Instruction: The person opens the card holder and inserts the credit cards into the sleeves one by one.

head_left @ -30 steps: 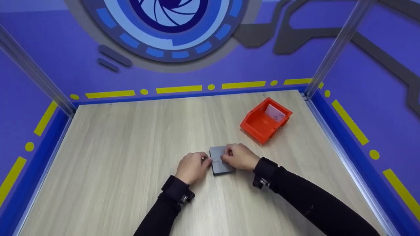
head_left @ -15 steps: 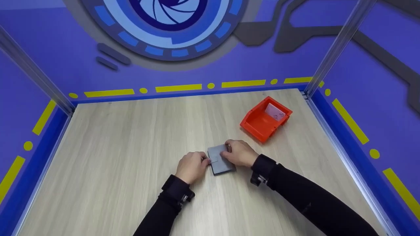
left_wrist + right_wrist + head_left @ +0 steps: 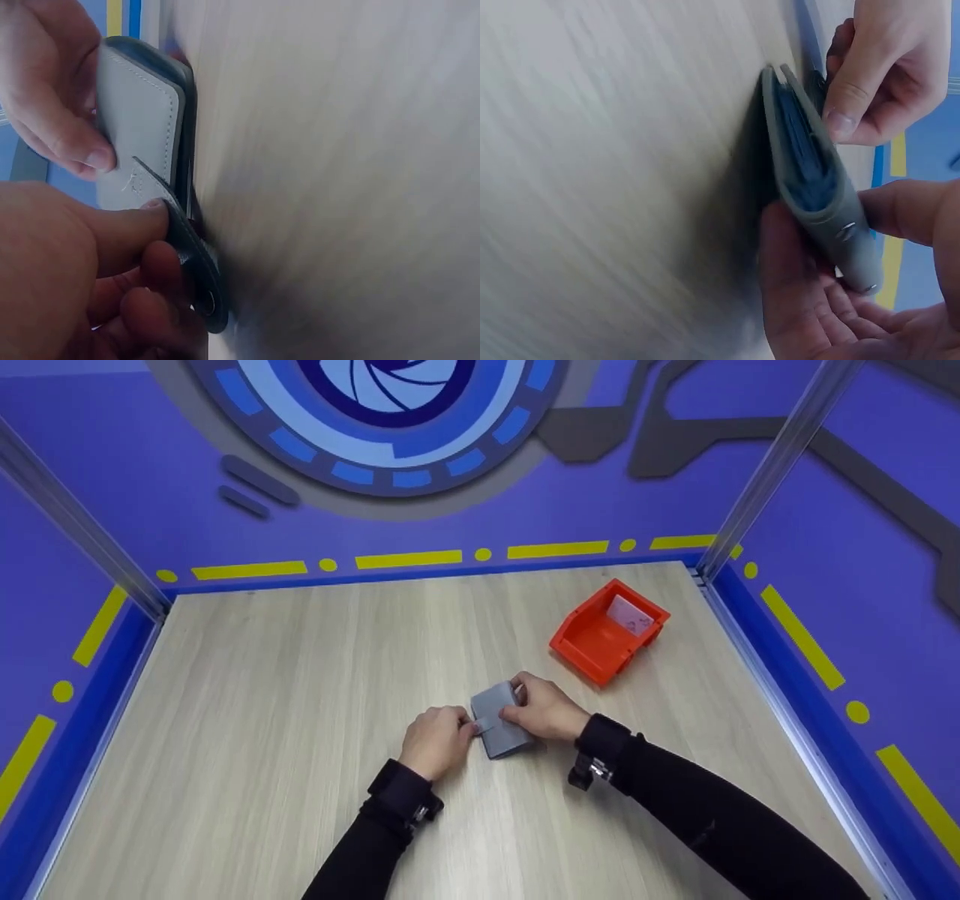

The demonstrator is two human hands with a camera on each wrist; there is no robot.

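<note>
A small grey wallet (image 3: 499,701) with stitched edges lies slightly tilted on the wooden table in the head view. My right hand (image 3: 553,711) grips its right side, thumb on top and fingers beneath, as the right wrist view shows. From the left, my left hand (image 3: 433,741) pinches the wallet's closing strap (image 3: 196,262) between thumb and fingers. A round snap (image 3: 208,302) shows near the strap's end in the left wrist view. Seen end-on in the right wrist view, the folded wallet (image 3: 849,244) has dark layers inside, and metal studs sit on its spine.
Toward the back right stands a red open-fronted bin (image 3: 600,649) with a pinkish card (image 3: 629,616) inside. The pale wooden table (image 3: 300,675) is bounded by blue decorated walls (image 3: 525,525) with metal corner posts.
My right hand has shifted from the wallet's top to gripping its right edge, and the wallet has turned and tilted slightly. My left hand has hardly moved.
</note>
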